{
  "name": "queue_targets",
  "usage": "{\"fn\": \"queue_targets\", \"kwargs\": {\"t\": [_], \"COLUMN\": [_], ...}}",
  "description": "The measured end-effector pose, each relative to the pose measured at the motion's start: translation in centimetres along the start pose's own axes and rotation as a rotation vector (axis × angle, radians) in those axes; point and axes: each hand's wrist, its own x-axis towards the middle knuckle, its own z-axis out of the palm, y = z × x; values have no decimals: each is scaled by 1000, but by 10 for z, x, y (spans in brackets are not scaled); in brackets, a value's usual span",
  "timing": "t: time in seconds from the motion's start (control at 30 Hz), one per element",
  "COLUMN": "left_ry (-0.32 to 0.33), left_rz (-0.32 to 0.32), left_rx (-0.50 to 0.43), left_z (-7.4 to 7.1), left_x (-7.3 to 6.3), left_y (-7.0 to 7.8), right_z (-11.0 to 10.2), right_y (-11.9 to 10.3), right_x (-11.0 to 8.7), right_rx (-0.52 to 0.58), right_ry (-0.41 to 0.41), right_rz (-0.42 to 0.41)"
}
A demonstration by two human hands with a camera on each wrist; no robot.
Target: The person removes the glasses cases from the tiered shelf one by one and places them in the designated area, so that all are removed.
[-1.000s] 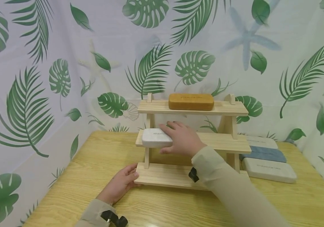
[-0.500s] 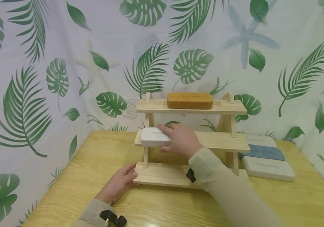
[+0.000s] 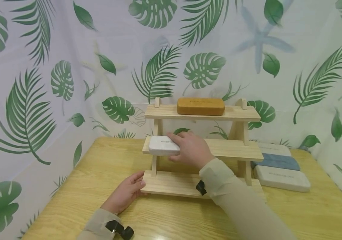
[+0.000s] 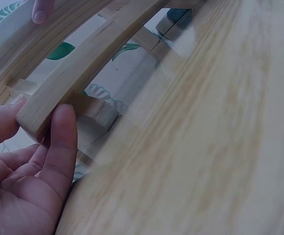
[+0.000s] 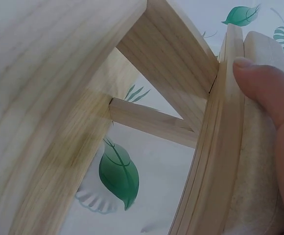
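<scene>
I'm at what looks like a staged tabletop corner: pale sheeting [image 3: 171,36] printed with green leaves and starfish rises behind and along both sides of the wood-grain table [image 3: 78,186], where a tiered wooden stand [image 3: 233,149] faces me. Home, shop or studio, I cannot tell.

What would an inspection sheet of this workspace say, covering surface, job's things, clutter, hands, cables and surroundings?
Surface: wood-grain table, bearing a three-tier wooden stand.
Job's things: white case at the left end of the middle shelf; orange case on the top shelf.
Clutter: more white cases and a blue case, right of the stand.
Hands: right hand holds the white case; left hand grips the bottom shelf's left end.
Cables: nothing seen.
Surroundings: leaf-print backdrop.
</scene>
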Motion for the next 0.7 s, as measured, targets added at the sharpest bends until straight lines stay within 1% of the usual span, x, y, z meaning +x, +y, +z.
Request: {"fn": "queue_targets", "kwargs": {"t": [0.23,0.5,0.7], "left_ry": [-5,-20,0], "left_rz": [-5,-9,-11], "left_rx": [0,17,6], "left_z": [3,3,4], "left_x": [-1,-2,-2], "left_y": [2,4,5], "right_z": [-3,-8,-12], "right_y": [-1,-1,1], "right_x": [-3,-9,-15], "right_rx": [5,8,20], "right_ry": [-16,-65,-67], "right_rz": [6,16,-8]}}
